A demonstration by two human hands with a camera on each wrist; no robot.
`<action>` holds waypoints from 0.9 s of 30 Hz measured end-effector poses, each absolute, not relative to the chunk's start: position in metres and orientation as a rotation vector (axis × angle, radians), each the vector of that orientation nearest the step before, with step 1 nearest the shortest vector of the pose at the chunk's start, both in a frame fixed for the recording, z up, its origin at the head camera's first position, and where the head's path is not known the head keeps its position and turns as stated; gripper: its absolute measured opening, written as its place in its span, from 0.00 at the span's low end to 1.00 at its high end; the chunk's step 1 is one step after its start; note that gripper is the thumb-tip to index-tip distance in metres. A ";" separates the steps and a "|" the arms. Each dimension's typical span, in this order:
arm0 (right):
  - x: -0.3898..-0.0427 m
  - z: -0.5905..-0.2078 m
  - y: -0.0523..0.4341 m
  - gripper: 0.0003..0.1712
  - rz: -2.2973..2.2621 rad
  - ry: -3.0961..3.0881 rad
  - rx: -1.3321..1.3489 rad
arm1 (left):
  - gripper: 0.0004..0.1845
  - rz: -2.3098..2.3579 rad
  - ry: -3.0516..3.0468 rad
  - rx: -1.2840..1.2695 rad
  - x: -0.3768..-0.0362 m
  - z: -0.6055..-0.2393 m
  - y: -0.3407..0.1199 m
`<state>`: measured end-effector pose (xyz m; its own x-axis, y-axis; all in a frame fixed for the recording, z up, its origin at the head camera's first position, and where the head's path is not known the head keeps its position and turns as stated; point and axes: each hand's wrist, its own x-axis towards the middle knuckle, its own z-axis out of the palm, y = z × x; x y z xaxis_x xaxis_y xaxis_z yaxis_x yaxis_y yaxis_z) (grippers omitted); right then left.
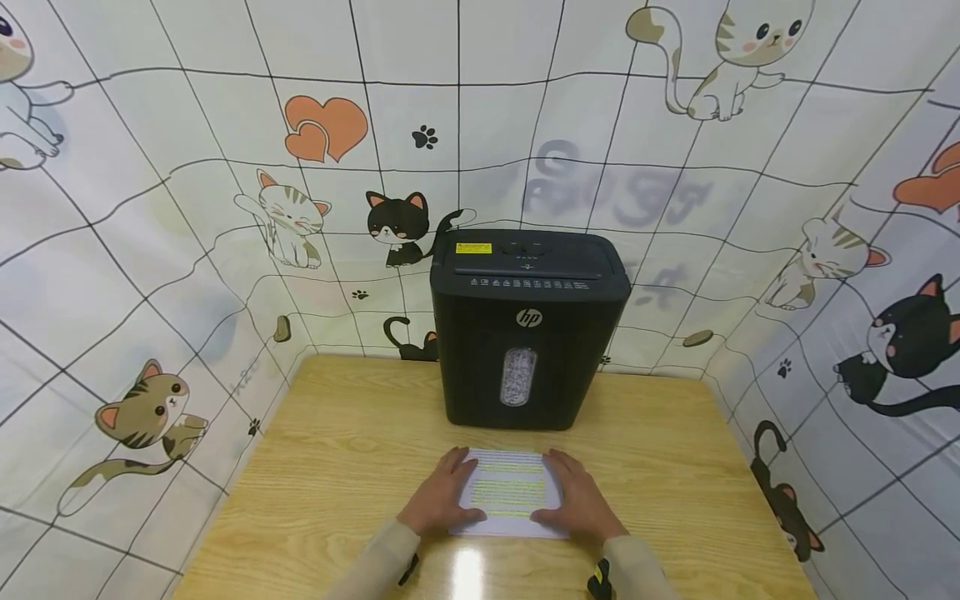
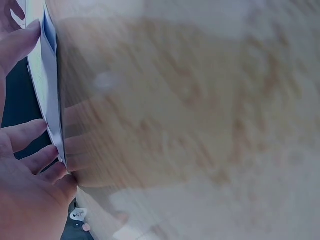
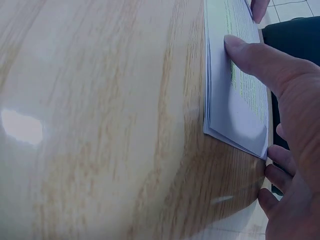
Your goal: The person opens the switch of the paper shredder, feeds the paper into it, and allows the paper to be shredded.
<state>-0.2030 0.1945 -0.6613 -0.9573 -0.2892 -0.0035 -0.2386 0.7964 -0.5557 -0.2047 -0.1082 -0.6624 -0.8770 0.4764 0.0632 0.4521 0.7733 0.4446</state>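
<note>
A small stack of printed paper sheets (image 1: 510,523) with yellow-green highlighted lines lies on the wooden table in front of a black HP paper shredder (image 1: 480,358). My left hand (image 1: 442,496) rests along the stack's left side, thumb over the near part and fingers at the edge. On the other side, my right hand (image 1: 585,504) mirrors it, its thumb touching the top sheet (image 3: 240,112) and its fingers beside the edge. The right wrist view shows sheet edges slightly offset at a corner. In the left wrist view, fingertips (image 2: 37,131) meet the paper's side.
The light wooden table (image 1: 345,450) spreads out around the stack. Behind the shredder and along both sides hang white gridded wall sheets (image 1: 210,300) with cartoon cats. Shredded bits show through the shredder's window (image 1: 518,377). A feed slot (image 1: 527,273) crosses its top.
</note>
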 end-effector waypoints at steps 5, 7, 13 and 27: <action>-0.202 -0.665 0.194 0.61 -0.835 2.918 -0.420 | 0.49 0.696 2.906 0.739 -0.205 -0.667 -0.108; -0.201 -0.665 0.194 0.61 -0.824 2.922 -0.409 | 0.49 0.693 2.905 0.732 -0.205 -0.668 -0.108; -0.199 -0.660 0.191 0.59 -0.866 2.940 -0.427 | 0.49 0.689 2.906 0.723 -0.205 -0.667 -0.108; -0.199 -0.655 0.188 0.56 -0.862 2.956 -0.400 | 0.50 0.688 2.907 0.720 -0.205 -0.668 -0.107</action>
<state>-0.1993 0.1875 -0.6554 -0.9662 -0.2553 0.0367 -0.2351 0.8128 -0.5330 -0.2055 -0.1074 -0.6680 -0.8881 0.4579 0.0398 0.4272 0.7904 0.4390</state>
